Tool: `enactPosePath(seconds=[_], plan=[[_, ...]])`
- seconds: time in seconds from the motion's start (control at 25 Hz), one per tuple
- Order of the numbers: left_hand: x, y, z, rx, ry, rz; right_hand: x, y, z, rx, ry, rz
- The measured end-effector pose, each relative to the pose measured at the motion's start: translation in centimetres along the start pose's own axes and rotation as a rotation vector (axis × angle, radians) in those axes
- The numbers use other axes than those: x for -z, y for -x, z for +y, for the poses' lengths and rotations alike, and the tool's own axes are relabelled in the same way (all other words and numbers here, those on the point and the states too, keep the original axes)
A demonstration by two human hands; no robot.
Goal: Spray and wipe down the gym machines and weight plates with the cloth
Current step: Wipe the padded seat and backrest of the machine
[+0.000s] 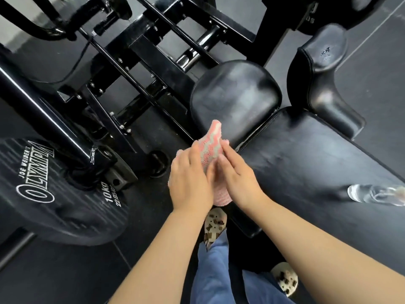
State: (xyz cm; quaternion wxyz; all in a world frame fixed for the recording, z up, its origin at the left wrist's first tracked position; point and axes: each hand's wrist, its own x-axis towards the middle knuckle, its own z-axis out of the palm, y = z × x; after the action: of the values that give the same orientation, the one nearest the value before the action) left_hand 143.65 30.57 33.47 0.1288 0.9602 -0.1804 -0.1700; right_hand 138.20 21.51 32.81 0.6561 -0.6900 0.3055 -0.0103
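Plate [54, 189], marked 10 kg, at left, lower edge blurred. Left hand [190, 183] and right hand [238, 178] both grip the cloth [211, 145] between them, mid-air beside the seat pad [236, 97]; its middle is hidden. Clear bottle [377, 195] lies on the bench [317, 163], cut off at right.

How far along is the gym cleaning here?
Done: the seat pad shows hazy wipe streaks. In hand: the left hand and right hand hold the pink cloth between them; the spray bottle lies on the bench pad. Possibly left: the weight plate.
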Motion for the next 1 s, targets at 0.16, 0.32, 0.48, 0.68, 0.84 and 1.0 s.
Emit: enactPosePath(seconds=[0.16,0.32,0.48,0.68,0.84,1.0], plan=[[1.7,-4.5,-0.1,-0.054,-0.072,-0.253,-0.7,-3.0,-0.6,-0.117,0.012,-0.044],[2.0,-8.5,0.5,0.107,0.222,-0.625,-0.9,-6.4,-0.5,-0.304,0.071,-0.114],[1.8,-8.5,1.0,0.212,0.248,-0.636,-1.2,-7.0,-0.3,-0.381,0.042,-0.132],[-0.6,-2.5,0.0,-0.044,0.014,0.168,-1.7,-3.9,0.0,-0.196,0.023,0.0],[-5.4,3.3,-0.3,-0.01,0.216,0.307,-2.4,0.0,1.2,0.036,0.17,0.011],[-6.4,5.5,0.9,0.126,0.823,0.296,-3.0,0.3,1.0,-0.026,0.23,0.015]])
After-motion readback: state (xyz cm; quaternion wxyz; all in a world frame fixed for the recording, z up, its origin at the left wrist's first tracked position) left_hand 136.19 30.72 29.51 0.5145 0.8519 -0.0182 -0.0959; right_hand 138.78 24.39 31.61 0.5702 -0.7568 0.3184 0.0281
